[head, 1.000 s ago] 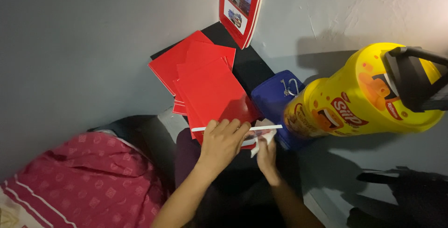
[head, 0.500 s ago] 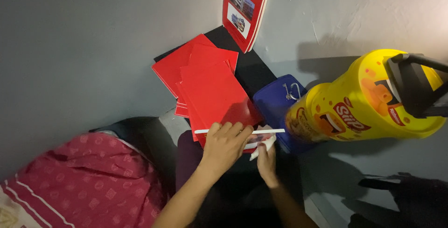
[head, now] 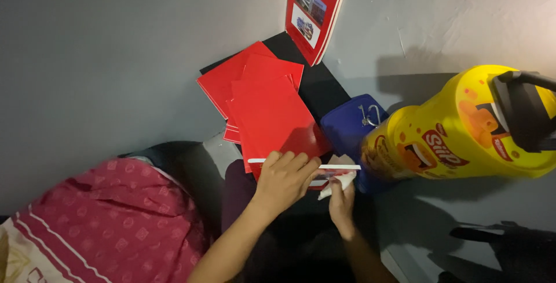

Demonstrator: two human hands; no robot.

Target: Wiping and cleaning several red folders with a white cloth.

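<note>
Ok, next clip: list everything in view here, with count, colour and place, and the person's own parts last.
red booklets: several, overlapping in a fanned pile, centre.
red booklet with photos: one, leaning upright at the wall, top centre.
black board: one, under the pile.
blue case: one, metal clip on top, right of the pile.
yellow snack canister: one, black lid, lying on its side, right.
white strip: one, thin and flat, across the pile's near edge.
white wad: one, crumpled, cloth or paper unclear.
pink patterned fabric: one, bottom left.
left hand: on the white strip and pile.
right hand: holding the white wad.
</note>
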